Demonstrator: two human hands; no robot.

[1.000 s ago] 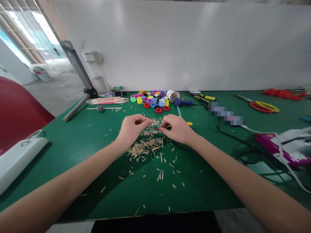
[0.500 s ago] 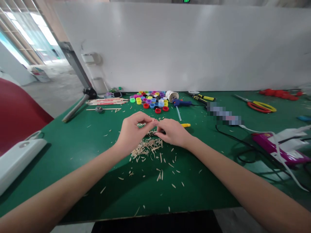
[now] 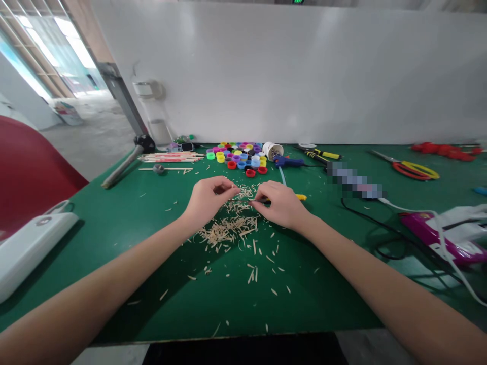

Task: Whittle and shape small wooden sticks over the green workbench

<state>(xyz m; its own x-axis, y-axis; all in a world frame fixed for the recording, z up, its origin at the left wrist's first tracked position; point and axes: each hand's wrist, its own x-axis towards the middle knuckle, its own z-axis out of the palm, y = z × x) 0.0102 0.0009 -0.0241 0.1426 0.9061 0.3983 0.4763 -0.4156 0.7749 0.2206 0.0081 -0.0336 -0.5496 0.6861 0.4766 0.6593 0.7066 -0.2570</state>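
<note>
"Where were the hands?"

"Over the middle of the green tabletop (image 3: 125, 218). The left hand (image 3: 205, 201) and the right hand (image 3: 283, 203) were near each other, with a small gap between their fingertips."

"And the left fingers?"

"Drawn together in a pinch, thumb against fingertip. I couldn't tell whether anything was caught there; it was too small to make out."

"What about the right?"

"Those fingers were curled closed round a yellow-handled tool (image 3: 301, 197). The handle's end stuck out beyond the hand on the right, and a narrow dark tip pointed left, towards the other hand."

"Anything beneath them?"

"Pale wood shavings (image 3: 226, 230), heaped below and between the hands, with loose slivers scattered towards the near edge."

"And further back?"

"A cluster of coloured rings (image 3: 242, 158), with a white cup (image 3: 269, 150) tipped on its side just right of it. Next to that lay a blue glue gun (image 3: 289, 161). Thin sticks (image 3: 171, 157) lay in a bundle left of the rings, and open scissors (image 3: 413, 170) with red and yellow handles were well off to the right."
</note>
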